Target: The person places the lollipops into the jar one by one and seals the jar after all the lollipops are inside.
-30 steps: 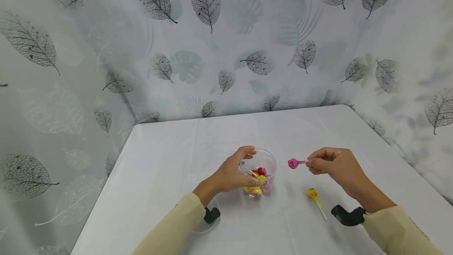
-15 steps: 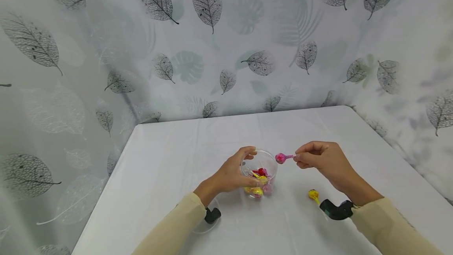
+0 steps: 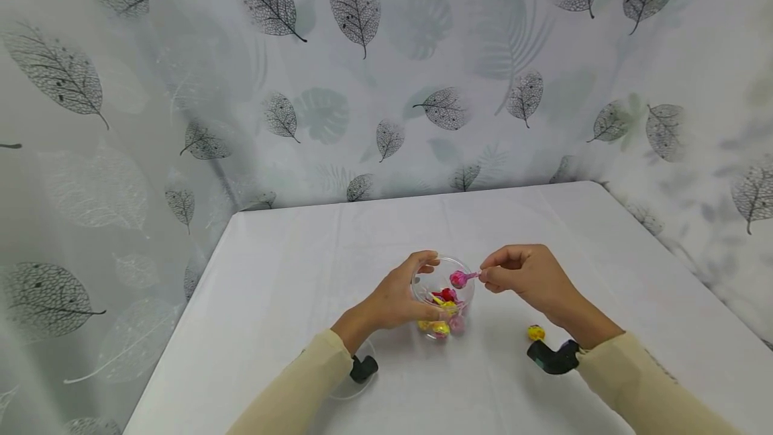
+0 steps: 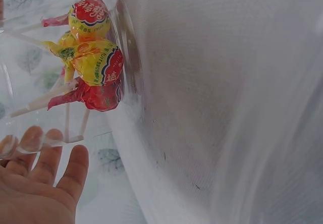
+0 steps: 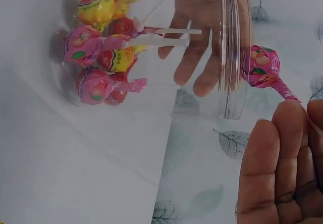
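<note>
My left hand [image 3: 389, 297] grips a clear plastic jar [image 5: 202, 105] round its side. Several wrapped lollipops, pink, yellow [image 4: 98, 65] and red, lie at the jar's bottom, their sticks towards the mouth. My right hand [image 3: 528, 280] pinches a pink lollipop [image 3: 459, 279] by its stick. In the right wrist view the pink lollipop's head [image 5: 262, 66] is at the jar's rim, still at the mouth. On the table to the right, a yellow lollipop [image 3: 535, 333] shows only its head; the right wrist's black camera mount hides its stick.
A clear round lid [image 3: 345, 391] lies on the white table [image 3: 290, 260] under the left wrist, partly covered by it. Black camera mounts [image 3: 552, 358] sit on both wrists. Leaf-patterned curtains [image 3: 386, 86] surround the table at the back and sides.
My right hand has moved left, bringing the pink lollipop from beside the jar to its mouth. The right wrist now covers the yellow lollipop's stick. My left hand and the jar have stayed put.
</note>
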A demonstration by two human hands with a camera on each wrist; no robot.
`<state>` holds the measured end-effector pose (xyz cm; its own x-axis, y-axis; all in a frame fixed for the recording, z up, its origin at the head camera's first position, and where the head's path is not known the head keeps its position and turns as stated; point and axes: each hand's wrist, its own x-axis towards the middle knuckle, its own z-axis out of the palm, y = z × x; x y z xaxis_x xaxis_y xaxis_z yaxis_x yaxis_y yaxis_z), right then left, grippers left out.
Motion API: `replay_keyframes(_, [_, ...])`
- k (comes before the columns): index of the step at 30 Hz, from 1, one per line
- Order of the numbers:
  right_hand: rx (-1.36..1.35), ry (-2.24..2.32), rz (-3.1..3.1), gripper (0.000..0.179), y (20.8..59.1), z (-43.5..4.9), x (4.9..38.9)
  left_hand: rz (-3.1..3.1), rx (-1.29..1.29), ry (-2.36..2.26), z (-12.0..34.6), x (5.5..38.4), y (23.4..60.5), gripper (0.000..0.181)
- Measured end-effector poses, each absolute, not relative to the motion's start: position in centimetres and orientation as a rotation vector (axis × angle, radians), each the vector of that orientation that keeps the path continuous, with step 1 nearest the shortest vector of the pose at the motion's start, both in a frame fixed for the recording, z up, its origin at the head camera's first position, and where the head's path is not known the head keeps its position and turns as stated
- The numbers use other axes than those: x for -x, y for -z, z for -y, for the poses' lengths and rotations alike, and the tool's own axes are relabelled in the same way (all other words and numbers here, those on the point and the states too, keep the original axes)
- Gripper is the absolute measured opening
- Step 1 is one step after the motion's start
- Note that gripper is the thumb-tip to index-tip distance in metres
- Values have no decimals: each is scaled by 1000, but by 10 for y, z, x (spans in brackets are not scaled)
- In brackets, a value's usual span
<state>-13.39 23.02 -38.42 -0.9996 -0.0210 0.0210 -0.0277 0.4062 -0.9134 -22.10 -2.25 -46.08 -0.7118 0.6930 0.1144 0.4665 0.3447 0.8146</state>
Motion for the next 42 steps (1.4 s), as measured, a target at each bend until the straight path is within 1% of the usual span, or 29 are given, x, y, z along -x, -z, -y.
replay_keyframes(7, [-31, -1636, 2685, 16, 387, -225, 135, -2354, -1041, -1301, 22, 220, 460, 98])
replay_keyframes(20, [-22, -1635, 2709, 17, 388, -223, 134, -2350, -1045, -1307, 22, 220, 461, 98])
replay_keyframes(26, [-54, -1630, 2674, 28, 388, -225, 132, -2347, -1051, -1312, 22, 220, 461, 99])
replay_keyframes(30, [-37, -1583, 2668, 32, 390, -229, 129, -2357, -1054, -1296, 22, 220, 461, 98])
replay_keyframes(42, [102, -1411, 2764, 31, 409, -260, 118, -2371, -1069, -1276, 23, 220, 459, 97])
